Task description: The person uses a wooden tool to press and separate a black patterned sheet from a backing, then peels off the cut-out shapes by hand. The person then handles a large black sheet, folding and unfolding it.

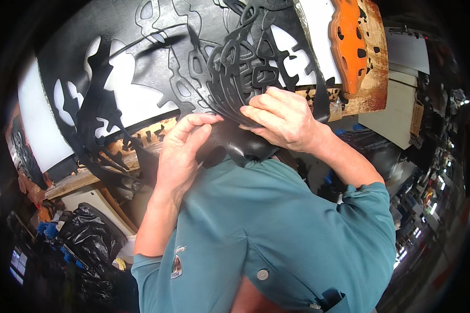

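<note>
A bundle of black cut-out pieces (235, 68), thin and flexible with oval and angular holes, hangs over the near edge of the table in front of me. My right hand (284, 117) is closed on the lower right side of this bundle, fingers curled round its edge. At the bundle's lower left end is my left hand (183, 143), its fingers stretched out with the tips at the black edge. Its thumb stands a little apart below them. Beneath both hands, a smooth black sheet (237, 141) drapes against my shirt.
A ribbed black sheet (115, 21) with outlined and cut shapes covers the white board (136, 78). Black offcut webbing (96, 109) dangles at the left. An orange shaped block (348, 52) with holes lies on the worn wooden board (376, 57). A black plastic bag (91, 235) sits lower left.
</note>
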`<state>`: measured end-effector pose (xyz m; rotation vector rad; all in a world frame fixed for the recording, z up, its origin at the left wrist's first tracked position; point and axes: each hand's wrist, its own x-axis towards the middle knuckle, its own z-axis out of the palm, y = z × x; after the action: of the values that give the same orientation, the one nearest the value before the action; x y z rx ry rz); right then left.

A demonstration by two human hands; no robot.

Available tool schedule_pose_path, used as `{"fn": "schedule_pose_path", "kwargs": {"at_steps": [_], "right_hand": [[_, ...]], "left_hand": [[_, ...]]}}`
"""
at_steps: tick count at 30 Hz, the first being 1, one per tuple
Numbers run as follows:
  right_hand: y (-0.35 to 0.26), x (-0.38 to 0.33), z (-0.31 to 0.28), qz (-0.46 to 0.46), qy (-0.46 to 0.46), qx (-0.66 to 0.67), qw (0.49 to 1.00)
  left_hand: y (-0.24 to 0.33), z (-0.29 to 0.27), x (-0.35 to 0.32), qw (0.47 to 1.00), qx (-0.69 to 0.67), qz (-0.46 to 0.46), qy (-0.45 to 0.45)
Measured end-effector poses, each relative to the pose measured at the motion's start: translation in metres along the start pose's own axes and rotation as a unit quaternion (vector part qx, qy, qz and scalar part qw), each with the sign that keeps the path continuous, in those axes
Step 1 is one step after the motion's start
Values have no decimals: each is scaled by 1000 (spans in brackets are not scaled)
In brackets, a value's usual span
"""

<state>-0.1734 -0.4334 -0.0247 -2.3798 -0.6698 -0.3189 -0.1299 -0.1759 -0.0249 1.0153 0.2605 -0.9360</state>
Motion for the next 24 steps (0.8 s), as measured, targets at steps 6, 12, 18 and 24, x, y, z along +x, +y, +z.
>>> {"fn": "schedule_pose_path", "kwargs": {"at_steps": [6,12,18,24], "right_hand": [[8,-11,3,42,-16,76,996],[9,10,-2,97,42,149,983],[14,32,-27,305,33,326,894],[13,26,-11,11,1,60,998]], "left_hand": [[-9,6,2,998,-46,50,12],[-10,6,2,998,-14,65,12],[15,0,-10,988,150,26,40],[6,3,0,996,82,25,14]]}}
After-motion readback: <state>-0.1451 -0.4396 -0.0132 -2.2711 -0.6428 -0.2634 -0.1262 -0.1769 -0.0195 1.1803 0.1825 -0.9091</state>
